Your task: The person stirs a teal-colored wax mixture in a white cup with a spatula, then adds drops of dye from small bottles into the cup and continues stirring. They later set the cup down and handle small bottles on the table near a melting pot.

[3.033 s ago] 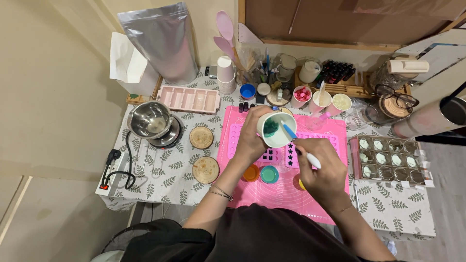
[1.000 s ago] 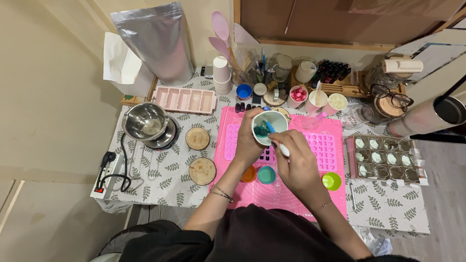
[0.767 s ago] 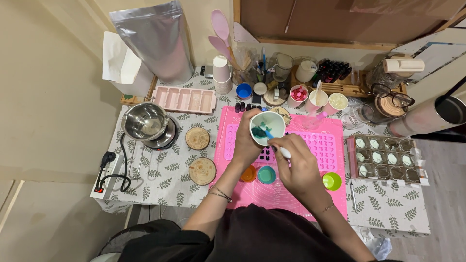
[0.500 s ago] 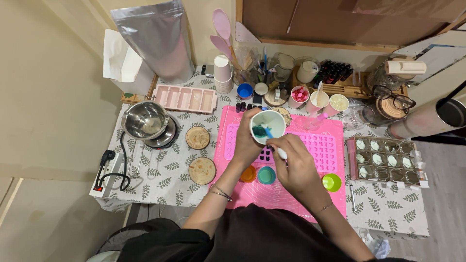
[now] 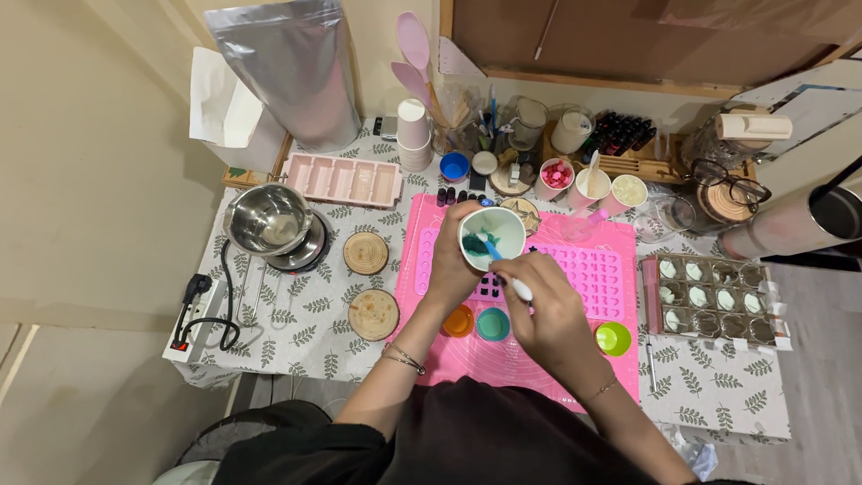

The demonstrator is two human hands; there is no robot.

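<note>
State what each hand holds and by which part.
The left hand grips the white cup around its side wall. The right hand pinches the white end of a stirring tool, whose tip sits inside the cup.

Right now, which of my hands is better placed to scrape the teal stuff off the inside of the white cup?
Probably the right hand: it holds the white-handled stirrer, whose tip is already inside the white cup by the teal smear. The left hand is wrapped around the cup, steadying it.
</note>
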